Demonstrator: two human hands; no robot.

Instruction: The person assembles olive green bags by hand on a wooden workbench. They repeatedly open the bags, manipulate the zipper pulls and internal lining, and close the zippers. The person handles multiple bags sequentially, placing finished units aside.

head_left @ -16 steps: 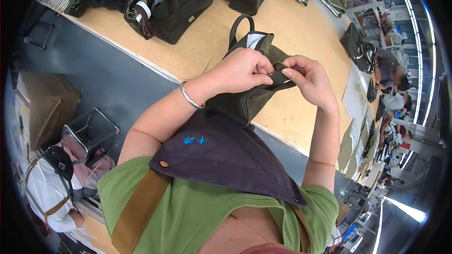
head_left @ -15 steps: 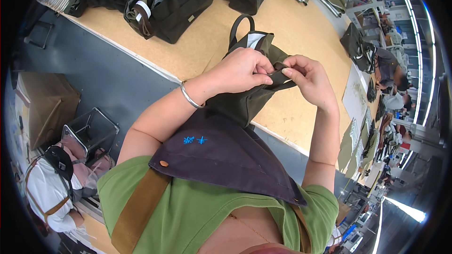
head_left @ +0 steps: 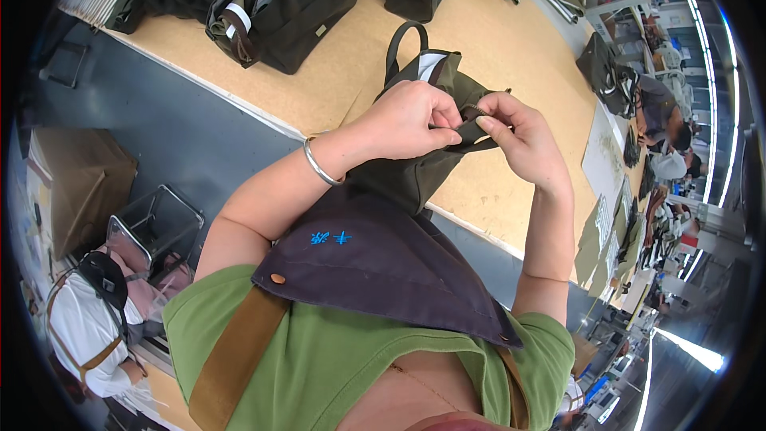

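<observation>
A dark olive fabric bag (head_left: 411,175) rests at the near edge of the table, against my apron. One looped handle (head_left: 392,48) stands up on its far side, and white lining shows at its opening. My left hand (head_left: 415,116) pinches the bag's upper edge with thumb and fingers. Close beside it, my right hand (head_left: 519,132) grips the same edge, where a toothed zipper (head_left: 476,110) shows between thumb and forefinger. What lies under the left fingertips is partly hidden.
Several finished-looking dark bags (head_left: 291,16) stand along the far side of the tan table (head_left: 511,191). Olive pieces with pale strips lie at the far right. On the left are a brown carton (head_left: 88,183), a metal-framed stool (head_left: 163,223) and a seated person in white. Other people work to the right.
Both hands keep their hold on the bag's edge with only slight finger shifts. The view has moved a little.
</observation>
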